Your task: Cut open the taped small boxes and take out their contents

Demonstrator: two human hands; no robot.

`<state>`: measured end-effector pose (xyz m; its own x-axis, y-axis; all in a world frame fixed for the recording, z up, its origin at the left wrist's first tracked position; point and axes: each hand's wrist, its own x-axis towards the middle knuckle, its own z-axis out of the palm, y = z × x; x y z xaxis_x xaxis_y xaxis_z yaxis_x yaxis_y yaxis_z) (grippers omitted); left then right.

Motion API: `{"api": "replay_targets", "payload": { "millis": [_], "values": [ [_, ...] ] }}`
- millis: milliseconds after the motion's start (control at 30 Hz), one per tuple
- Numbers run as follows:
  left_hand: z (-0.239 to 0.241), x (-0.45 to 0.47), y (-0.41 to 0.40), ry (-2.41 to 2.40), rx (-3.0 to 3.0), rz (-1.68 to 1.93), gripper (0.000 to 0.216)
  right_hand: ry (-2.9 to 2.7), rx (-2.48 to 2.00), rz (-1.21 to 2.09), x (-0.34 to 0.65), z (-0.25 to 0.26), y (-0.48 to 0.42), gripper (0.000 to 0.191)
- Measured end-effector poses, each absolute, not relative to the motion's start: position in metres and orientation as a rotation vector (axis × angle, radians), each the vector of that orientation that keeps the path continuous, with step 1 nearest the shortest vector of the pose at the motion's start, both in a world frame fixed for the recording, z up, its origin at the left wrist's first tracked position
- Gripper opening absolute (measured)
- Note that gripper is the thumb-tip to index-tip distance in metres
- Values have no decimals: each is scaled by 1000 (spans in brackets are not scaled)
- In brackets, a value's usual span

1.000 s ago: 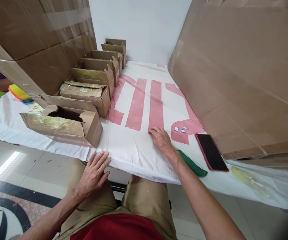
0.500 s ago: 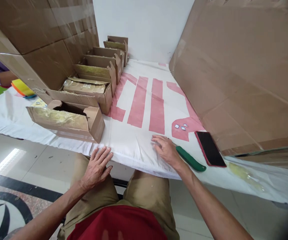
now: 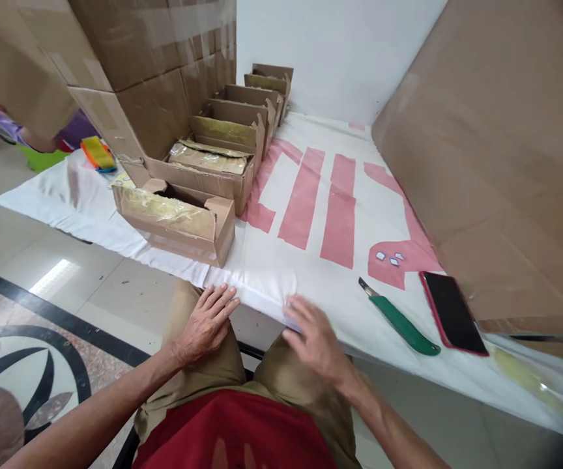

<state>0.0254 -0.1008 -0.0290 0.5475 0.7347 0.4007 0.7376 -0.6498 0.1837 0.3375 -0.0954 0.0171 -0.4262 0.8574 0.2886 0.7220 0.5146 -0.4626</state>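
My left hand (image 3: 209, 321) rests with its fingers stretched out at the table's front edge, over my left thigh, and holds nothing. My right hand (image 3: 313, 335) is lifted near the same edge, a little blurred, its fingers apart and bare. To the right of it lies a green-handled utility knife (image 3: 403, 324), its blade end pointing to the far left. Just beyond my left hand stands an open cardboard box (image 3: 178, 225) with yellowed tape on its flap. Both hands are apart from the knife and the box.
Several more cardboard boxes (image 3: 232, 130) form a row toward the white wall. A red-edged phone (image 3: 452, 312) lies right of the knife. Tall cardboard panels (image 3: 506, 169) flank the white and pink tablecloth (image 3: 262, 260). At the left, another person's purple sleeve (image 3: 79, 130) shows near orange and yellow pieces (image 3: 98, 154).
My right hand has drawn back from beside the knife toward the table edge, uncovering the blade. The view has swung left, so the scene sits farther right. My left hand stays at the edge.
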Motion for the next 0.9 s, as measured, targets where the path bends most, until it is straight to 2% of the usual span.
{"api": "replay_targets", "payload": {
  "millis": [100, 233, 333, 400, 500, 633, 800, 900],
  "values": [
    [-25, 25, -108, -1367, -2774, -706, 71, -2311, -1078, 512, 323, 21, -110, 27],
    [-19, 29, -119, -1449, -2796, -700, 70, -2171, -1329, 364, 316, 24, -86, 34],
    [-5, 25, -127, -1491, -2799, -769, 62, -2244, -1302, 361, 301, 17, -69, 37],
    [10, 15, -132, -1513, -2750, -915, 52, -2319, -1115, 472, 285, 14, -73, 28],
    [36, -17, -135, -1636, -2466, -1180, 40, -2275, -923, 583, 268, 13, -83, 18],
    [63, -79, -119, -1991, -1852, -1313, 30, -2135, -902, 609, 248, 17, -74, 20],
    [76, -160, -68, -2389, -1351, -1638, 53, -2124, -812, 814, 186, 26, -55, 30],
    [82, -204, -24, -2382, -1123, -2022, 68, -2151, -761, 912, 132, 28, -48, 53]
  ]
}}
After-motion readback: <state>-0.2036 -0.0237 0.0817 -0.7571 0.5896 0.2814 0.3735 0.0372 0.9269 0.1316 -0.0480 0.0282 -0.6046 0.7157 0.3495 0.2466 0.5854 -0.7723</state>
